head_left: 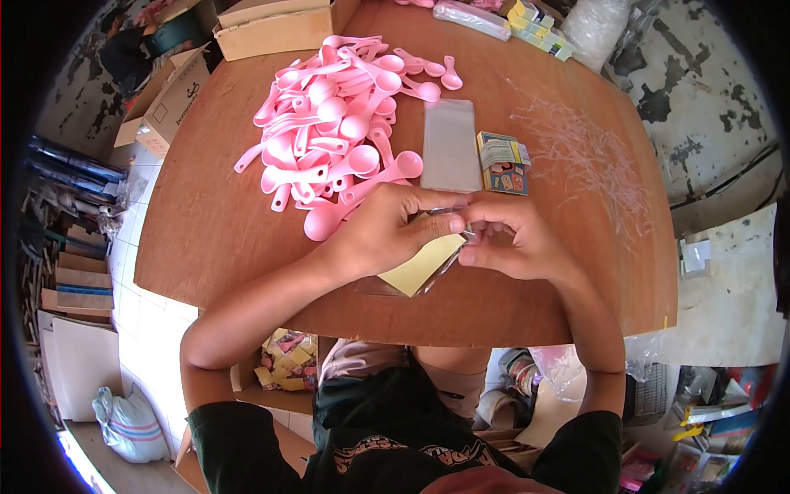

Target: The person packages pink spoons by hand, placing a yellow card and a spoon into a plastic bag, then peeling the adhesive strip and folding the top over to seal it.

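Note:
Just above the near part of the table, both my hands grip a clear plastic bag (431, 281) with a pale yellow card (418, 263) in it. My left hand (385, 224) has its thumb pressed over the bag's upper edge, fingers behind. On the other side my right hand (512, 239) pinches the bag's corner between thumb and curled fingers. Whether anything else lies inside the bag is hidden. Right beyond my left hand is a heap of pink plastic measuring spoons (329, 123). A stack of flat clear bags (449, 148) and a small printed card pack (503, 165) lie beyond my fingers.
Thin clear plastic strips (588, 156) are scattered over the right of the brown wooden table (197, 189). A cardboard box (276, 31) and small yellow boxes (535, 26) stand at the far edge. Below the table, an open carton (288, 362) holds packed yellow pieces.

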### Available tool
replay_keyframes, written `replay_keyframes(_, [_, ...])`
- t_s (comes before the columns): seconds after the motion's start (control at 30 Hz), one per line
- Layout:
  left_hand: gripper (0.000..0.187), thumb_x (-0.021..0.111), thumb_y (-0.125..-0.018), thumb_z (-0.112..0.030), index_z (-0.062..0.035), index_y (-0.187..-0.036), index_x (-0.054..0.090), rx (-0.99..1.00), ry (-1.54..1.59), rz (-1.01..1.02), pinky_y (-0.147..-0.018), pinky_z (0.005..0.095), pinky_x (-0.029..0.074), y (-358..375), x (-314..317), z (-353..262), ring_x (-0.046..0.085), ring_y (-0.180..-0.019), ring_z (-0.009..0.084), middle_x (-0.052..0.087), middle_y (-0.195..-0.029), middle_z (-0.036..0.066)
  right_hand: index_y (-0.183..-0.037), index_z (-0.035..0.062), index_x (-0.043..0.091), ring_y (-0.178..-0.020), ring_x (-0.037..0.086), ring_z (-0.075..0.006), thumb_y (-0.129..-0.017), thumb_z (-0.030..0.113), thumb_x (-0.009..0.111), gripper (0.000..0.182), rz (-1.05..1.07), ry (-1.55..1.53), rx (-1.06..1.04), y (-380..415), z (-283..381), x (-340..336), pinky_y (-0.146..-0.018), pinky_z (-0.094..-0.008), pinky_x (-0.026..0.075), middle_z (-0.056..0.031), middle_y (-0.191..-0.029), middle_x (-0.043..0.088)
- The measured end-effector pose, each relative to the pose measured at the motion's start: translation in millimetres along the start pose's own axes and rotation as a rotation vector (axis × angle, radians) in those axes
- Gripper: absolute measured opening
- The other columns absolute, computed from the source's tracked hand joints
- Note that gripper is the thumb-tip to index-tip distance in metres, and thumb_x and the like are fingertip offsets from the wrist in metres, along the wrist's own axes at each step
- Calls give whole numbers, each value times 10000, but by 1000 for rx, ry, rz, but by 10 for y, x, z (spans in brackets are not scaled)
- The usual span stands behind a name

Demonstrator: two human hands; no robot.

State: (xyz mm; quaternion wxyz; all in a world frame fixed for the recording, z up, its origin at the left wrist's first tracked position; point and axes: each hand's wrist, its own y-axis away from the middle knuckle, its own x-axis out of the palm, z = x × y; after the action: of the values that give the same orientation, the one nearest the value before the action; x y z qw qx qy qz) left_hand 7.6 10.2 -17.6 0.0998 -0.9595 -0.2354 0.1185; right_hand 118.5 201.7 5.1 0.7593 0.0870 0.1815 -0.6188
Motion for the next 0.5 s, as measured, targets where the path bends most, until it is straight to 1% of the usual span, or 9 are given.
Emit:
replay_keyframes(0.03, [337,622,-932,-163,-7,-1230,607,-1,0,0,-773,238,510,1,-3,-9,610,-892,68,699,-997,79,-1033,0,650,-818,590,-97,-805,91,749,265,0,-1,1,-1,16,5,-655,-224,473,-61,-1046,612])
replay_keyframes(0.1, [323,609,-938,-149,2,-1223,608,-39,46,62,-784,247,511,3,-13,-56,617,-910,81,697,-1016,90,-1027,8,651,-768,600,-84,-785,97,774,286,65,75,53,-7,37,29,-615,-218,473,-35,-955,629])
replay_keyframes(0.13, [323,609,-938,-149,2,-1223,608,-40,47,62,-784,247,511,4,-13,-71,617,-910,81,697,-1016,90,-1027,8,651,-768,600,-84,-785,97,774,286,65,75,55,-7,35,42,-615,-218,473,-35,-955,629])
replay_keyframes(0.2, [301,600,-940,-139,5,-1204,620,-46,22,44,-798,260,505,10,-9,-89,624,-917,105,695,-1023,103,-1073,9,659,-653,599,-82,-794,123,767,320,1,123,16,-9,18,70,-564,-235,493,-39,-849,657])
replay_keyframes(0.23, [301,600,-940,-139,5,-1204,620,-52,23,42,-798,260,505,7,-5,-62,624,-917,105,695,-1023,103,-1073,9,659,-653,599,-82,-794,123,767,320,4,118,18,-10,-18,81,-564,-235,493,-39,-849,657])
replay_keyframes(0.3, [276,601,-938,-145,4,-1166,645,165,-24,-4,-811,271,492,-20,0,4,620,-935,133,682,-1048,118,-1062,6,673,-627,602,-74,-818,108,742,274,-47,130,-9,-15,-92,116,-556,-228,492,-60,-800,667])
replay_keyframes(0.43, [324,606,-938,-191,4,-1196,621,161,-102,9,-813,274,480,-28,-63,-21,603,-950,143,649,-1076,113,-1056,5,682,-606,600,-71,-856,103,702,223,-114,84,105,-25,19,196,-551,-221,491,-71,-790,680])
replay_keyframes(0.47, [368,595,-949,-201,9,-1251,577,229,-94,-36,-811,262,478,-45,-49,51,597,-943,125,639,-1048,82,-1056,6,682,-608,607,-72,-873,105,683,208,-179,52,104,-34,42,198,-550,-217,492,-68,-798,683])
replay_keyframes(0.5, [368,595,-949,-201,9,-1251,577,222,-96,-39,-811,262,478,-40,-55,21,597,-943,125,639,-1048,82,-1057,6,681,-610,613,-74,-890,108,663,196,-244,21,103,-42,45,194,-549,-213,493,-65,-807,686])
